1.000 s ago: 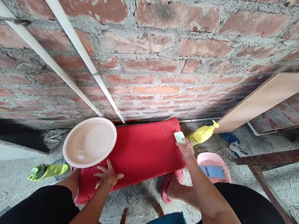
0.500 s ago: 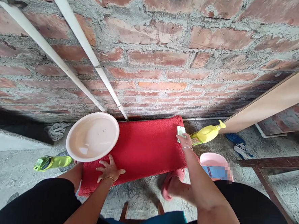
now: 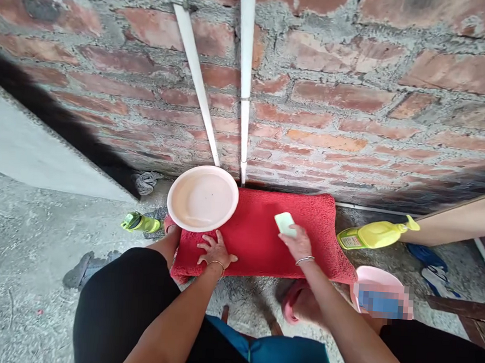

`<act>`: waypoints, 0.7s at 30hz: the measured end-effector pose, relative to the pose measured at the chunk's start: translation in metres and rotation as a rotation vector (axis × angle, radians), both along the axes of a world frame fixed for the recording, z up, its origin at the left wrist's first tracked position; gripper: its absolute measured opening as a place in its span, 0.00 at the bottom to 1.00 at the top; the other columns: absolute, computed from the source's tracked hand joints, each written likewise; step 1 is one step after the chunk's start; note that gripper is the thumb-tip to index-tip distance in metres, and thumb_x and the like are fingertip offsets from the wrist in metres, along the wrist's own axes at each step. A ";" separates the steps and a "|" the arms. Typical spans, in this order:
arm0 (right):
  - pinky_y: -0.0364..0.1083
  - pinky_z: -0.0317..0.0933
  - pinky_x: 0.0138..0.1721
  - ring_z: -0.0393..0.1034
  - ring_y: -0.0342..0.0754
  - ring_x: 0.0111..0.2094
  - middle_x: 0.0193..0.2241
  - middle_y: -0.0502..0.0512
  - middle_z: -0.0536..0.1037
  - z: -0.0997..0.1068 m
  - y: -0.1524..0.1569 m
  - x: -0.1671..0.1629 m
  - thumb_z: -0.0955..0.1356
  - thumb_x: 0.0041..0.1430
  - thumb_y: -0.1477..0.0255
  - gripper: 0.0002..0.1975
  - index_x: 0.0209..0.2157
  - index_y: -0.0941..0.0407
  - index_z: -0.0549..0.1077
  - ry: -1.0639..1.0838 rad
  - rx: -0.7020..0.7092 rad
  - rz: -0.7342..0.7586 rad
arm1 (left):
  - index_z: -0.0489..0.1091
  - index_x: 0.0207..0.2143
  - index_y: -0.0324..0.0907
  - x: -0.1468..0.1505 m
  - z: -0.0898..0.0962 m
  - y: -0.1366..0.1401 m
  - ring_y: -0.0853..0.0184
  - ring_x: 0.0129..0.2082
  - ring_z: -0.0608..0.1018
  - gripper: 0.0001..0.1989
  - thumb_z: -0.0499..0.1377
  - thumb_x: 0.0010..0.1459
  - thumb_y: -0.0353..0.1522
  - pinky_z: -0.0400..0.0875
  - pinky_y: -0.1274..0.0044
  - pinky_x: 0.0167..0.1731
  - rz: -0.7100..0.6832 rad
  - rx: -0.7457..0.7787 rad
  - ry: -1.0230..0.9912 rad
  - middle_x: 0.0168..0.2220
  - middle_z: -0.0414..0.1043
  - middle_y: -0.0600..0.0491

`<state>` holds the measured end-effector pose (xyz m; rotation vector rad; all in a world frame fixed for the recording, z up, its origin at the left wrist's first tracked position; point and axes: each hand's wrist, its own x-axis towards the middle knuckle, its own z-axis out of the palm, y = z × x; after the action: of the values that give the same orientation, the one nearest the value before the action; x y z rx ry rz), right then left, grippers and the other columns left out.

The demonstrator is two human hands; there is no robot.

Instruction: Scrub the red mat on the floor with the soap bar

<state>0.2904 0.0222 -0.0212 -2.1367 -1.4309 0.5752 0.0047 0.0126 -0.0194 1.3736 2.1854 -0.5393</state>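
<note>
Here, open red cloth (image 3: 258, 256) stretched around the pale block (image 3: 284, 222).
My right hand (image 3: 298, 244) gripped it, right of centre; my left hand (image 3: 216, 251) lay spread, empty, between the basin (image 3: 201, 227) and the cloth's front edge.

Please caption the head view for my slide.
Left hand spread on red cloth beside a basin; right hand holding a pale block.

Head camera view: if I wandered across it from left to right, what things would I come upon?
Green bottle, pale basin, pale bar in the right hand, yellow pump bottle.
</note>
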 end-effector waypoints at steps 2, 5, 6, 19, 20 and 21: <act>0.48 0.62 0.46 0.68 0.49 0.41 0.42 0.52 0.71 0.008 -0.003 -0.058 0.72 0.46 0.62 0.22 0.44 0.51 0.71 -0.031 -0.039 0.220 | 0.37 0.69 0.50 -0.001 0.001 -0.001 0.26 0.64 0.43 0.63 0.68 0.38 0.52 0.65 0.39 0.39 -0.009 0.007 -0.003 0.70 0.29 0.31; 0.48 0.59 0.50 0.66 0.50 0.46 0.43 0.54 0.71 0.022 -0.003 -0.122 0.72 0.50 0.64 0.20 0.46 0.50 0.71 -0.139 -0.132 0.471 | 0.37 0.69 0.50 -0.003 0.002 0.000 0.25 0.64 0.43 0.63 0.67 0.38 0.53 0.65 0.39 0.39 -0.016 0.014 -0.009 0.69 0.29 0.31; 0.48 0.58 0.51 0.65 0.51 0.47 0.44 0.55 0.71 0.026 -0.001 -0.135 0.71 0.51 0.64 0.20 0.47 0.50 0.71 -0.169 -0.170 0.518 | 0.37 0.69 0.49 -0.003 0.002 0.000 0.25 0.64 0.43 0.62 0.67 0.38 0.53 0.65 0.39 0.38 -0.016 0.013 -0.012 0.69 0.29 0.30; 0.47 0.61 0.47 0.69 0.51 0.45 0.48 0.57 0.70 0.011 -0.034 0.023 0.71 0.50 0.59 0.26 0.50 0.52 0.70 -0.120 -0.293 -0.164 | 0.37 0.69 0.47 -0.001 0.008 0.002 0.24 0.64 0.41 0.59 0.66 0.42 0.51 0.64 0.38 0.40 -0.012 -0.002 -0.036 0.69 0.27 0.29; 0.48 0.62 0.46 0.70 0.52 0.45 0.48 0.58 0.71 0.011 -0.042 0.042 0.71 0.49 0.58 0.26 0.49 0.54 0.70 -0.116 -0.308 -0.256 | 0.37 0.69 0.47 -0.001 0.008 0.002 0.24 0.64 0.41 0.60 0.66 0.42 0.52 0.64 0.38 0.40 -0.013 -0.001 -0.037 0.69 0.27 0.29; 0.50 0.63 0.45 0.70 0.54 0.44 0.48 0.61 0.71 0.013 -0.049 0.059 0.70 0.49 0.58 0.27 0.49 0.55 0.70 -0.123 -0.311 -0.324 | 0.37 0.69 0.47 -0.002 0.008 0.002 0.24 0.64 0.41 0.60 0.66 0.42 0.52 0.65 0.39 0.40 -0.015 0.001 -0.035 0.69 0.27 0.29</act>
<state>0.3498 -0.0270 -0.0082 -2.6216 -1.0722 0.5787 0.0032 0.0149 -0.0119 1.3904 2.1498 -0.5153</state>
